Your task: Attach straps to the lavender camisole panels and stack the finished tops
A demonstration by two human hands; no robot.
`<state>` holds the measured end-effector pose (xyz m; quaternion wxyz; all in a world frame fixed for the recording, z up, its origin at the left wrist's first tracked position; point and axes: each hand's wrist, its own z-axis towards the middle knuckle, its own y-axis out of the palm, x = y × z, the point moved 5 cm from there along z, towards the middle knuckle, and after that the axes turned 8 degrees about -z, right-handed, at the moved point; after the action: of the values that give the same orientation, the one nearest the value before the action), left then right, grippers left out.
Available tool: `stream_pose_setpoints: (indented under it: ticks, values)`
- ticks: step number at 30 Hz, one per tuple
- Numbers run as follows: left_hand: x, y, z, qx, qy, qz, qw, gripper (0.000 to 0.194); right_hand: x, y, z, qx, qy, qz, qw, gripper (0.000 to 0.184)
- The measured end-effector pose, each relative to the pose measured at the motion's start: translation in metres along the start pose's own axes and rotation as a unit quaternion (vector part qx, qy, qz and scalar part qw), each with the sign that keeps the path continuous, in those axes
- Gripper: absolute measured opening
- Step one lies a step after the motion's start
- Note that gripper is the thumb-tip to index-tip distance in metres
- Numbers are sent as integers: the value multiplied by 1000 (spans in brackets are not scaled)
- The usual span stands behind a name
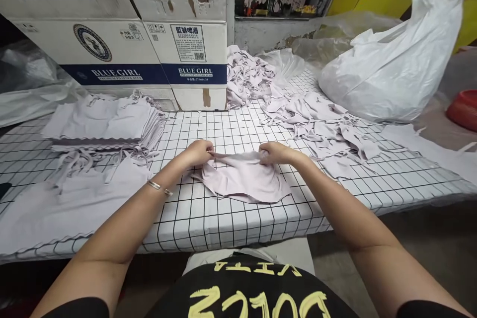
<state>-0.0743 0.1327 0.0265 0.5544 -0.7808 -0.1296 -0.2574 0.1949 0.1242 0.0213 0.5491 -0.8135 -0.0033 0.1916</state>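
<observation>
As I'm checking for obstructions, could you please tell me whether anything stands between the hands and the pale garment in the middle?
Nothing visible does: the left hand and right hand both grip the far edge of the pale garment directly, over the grid-patterned tablecloth.

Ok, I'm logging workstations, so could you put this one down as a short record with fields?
Left hand: grips the pale garment at the left of its far edge
Right hand: grips that edge farther right
Surface: white tablecloth with black grid lines
Left side: stack of similar garments
Right side: loose heap of fabric pieces
Back left: Blue Girl carton
Back right: white plastic bag
</observation>
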Motion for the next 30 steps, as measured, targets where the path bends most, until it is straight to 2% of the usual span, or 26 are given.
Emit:
stream_pose_setpoints:
  ticks: [2, 5, 8, 10, 12, 14, 16, 18, 22, 25, 28, 30]
  values:
    - [0, -17, -7, 23, 2, -16, 1000, 16, 2, -3, -9, 37, -5, 35, 999, 13]
    - [13, -40, -18, 85, 21, -34, 996, 27, -4, -7, -23, 84, -32, 89, 992, 19]
    - [43, -44, -27, 120, 76, -24, 990, 31, -40, -16, -23, 170, -129, 170, 962, 37]
    - [68, -43, -32, 126, 126, -4, 984, 31, -71, -23, -15, 248, -175, 185, 934, 39]
    - [92, -46, -39, 151, 165, 32, 974, 30, -96, -30, -4, 312, -176, 140, 923, 30]
    - [108, -58, -46, 191, 174, 72, 963, 30, -106, -37, 6, 350, -143, 93, 921, 20]
    - [116, -76, -53, 221, 161, 101, 957, 29, -100, -46, 10, 370, -104, 86, 919, 14]
    - [117, -96, -59, 240, 147, 109, 953, 30, -83, -54, 10, 375, -62, 94, 920, 16]
    - [99, -124, -58, 263, 115, 114, 951, 30, -32, -62, 10, 329, 88, 67, 938, 18]
    - [75, -129, -45, 252, 76, 132, 956, 27, 0, -70, 5, 292, 161, 57, 941, 24]
    - [56, -130, -33, 243, 50, 134, 959, 25, 19, -80, -3, 258, 170, 35, 950, 29]
    - [47, -131, -28, 246, 35, 126, 960, 22, 28, -83, -7, 220, 164, 59, 960, 29]
